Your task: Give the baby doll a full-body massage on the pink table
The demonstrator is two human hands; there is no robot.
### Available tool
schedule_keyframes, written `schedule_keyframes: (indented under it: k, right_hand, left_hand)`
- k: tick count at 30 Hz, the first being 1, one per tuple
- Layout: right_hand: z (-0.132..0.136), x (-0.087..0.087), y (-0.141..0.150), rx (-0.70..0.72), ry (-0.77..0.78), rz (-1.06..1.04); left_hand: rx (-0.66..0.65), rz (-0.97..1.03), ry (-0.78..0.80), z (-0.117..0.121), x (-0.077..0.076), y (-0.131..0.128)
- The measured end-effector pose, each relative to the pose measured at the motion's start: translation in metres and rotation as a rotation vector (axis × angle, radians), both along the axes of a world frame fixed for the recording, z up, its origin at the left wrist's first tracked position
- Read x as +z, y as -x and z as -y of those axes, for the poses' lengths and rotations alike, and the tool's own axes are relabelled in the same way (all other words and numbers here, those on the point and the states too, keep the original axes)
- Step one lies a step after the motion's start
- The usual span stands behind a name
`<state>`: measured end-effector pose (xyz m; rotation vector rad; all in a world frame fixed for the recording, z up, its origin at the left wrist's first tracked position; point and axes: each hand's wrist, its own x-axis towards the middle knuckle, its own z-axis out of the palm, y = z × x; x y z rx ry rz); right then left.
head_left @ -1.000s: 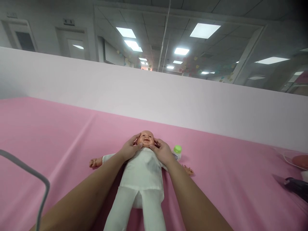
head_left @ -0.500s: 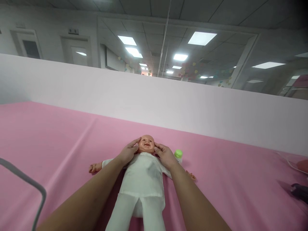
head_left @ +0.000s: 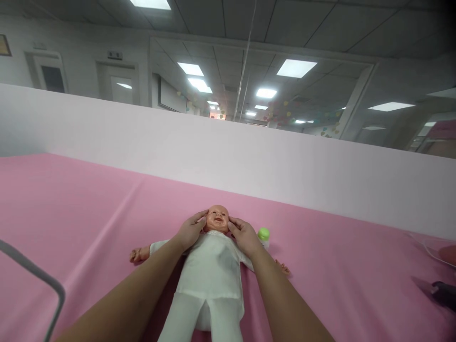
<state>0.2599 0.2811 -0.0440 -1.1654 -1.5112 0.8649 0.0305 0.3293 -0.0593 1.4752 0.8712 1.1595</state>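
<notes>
A baby doll (head_left: 213, 270) in a white top and trousers lies on its back on the pink sheet (head_left: 89, 204), arms spread to both sides. My left hand (head_left: 191, 231) is cupped against the left side of the doll's head, fingertips at its temple and thumb by the cheek. On the opposite side my right hand (head_left: 245, 235) presses the head in the same way, so both hands hold it between them. Just right of my right hand stands a small bottle with a green cap (head_left: 263, 234), its lower part partly hidden by that hand.
Behind the doll runs a white padded wall (head_left: 228, 152), with a glass partition above it. A grey bent tube (head_left: 39, 273) rises at the lower left. A dark object (head_left: 443, 292) and a clear container with something reddish inside (head_left: 441, 249) sit at the right edge.
The view has tilted up slightly, so the scene sits lower in the picture. Both hands stay on the doll's head with hardly any visible shift.
</notes>
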Motion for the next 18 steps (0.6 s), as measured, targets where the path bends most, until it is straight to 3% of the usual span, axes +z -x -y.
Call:
schedule_keyframes:
  k: [5,12,14,18]
  right_hand:
    - [0.005,0.010,0.002,-0.073,-0.063,0.134]
    - [0.032,0.039,0.000,-0.171,-0.081,0.342]
    - [0.044,0.051,-0.008,-0.191,-0.105,0.338]
    - [0.065,0.069,-0.040,-0.317,-0.189,0.308]
  left_hand:
    - [0.135,-0.235,-0.109,0.014,0.019,0.000]
    - [0.278,-0.338,-0.250,0.053,0.066,-0.012]
    - [0.254,-0.271,-0.255,0.068,0.079,-0.024]
    - [0.024,-0.061,-0.093,0.094,0.104,-0.064]
